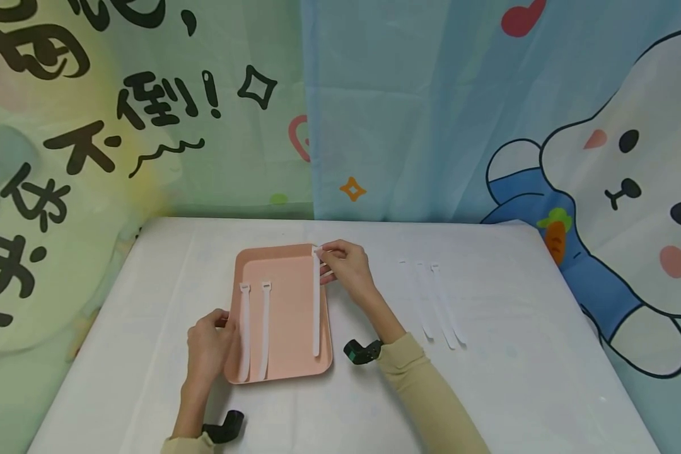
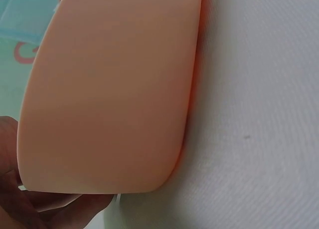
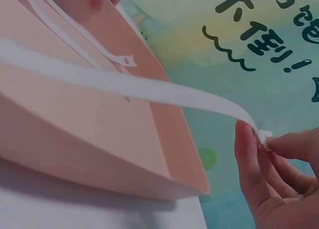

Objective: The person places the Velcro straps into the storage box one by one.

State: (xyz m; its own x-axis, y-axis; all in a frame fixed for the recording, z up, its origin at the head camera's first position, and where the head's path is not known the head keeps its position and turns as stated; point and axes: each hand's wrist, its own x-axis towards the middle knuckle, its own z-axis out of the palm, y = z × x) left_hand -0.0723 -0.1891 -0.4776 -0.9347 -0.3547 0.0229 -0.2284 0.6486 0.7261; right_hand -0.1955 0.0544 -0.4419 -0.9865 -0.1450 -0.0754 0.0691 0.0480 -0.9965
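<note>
Right hand [image 1: 347, 268] pinches the head end of a white slotted-head strap [image 1: 316, 309] at 1 o'clock on a pink rectangular tray [image 1: 289, 315], while the left hand [image 1: 210, 343] grips the rim at 8 o'clock, near two straps lying inside [image 1: 265, 331]. More straps [image 1: 442, 306] lie at 3 o'clock on the white cloth [image 1: 505, 397]; the right wrist view shows the held strap bowing above the tray, and the left wrist view its smooth outer wall. At 11 o'clock, backdrop lettering [image 1: 157, 101] includes "不倒!".
</note>
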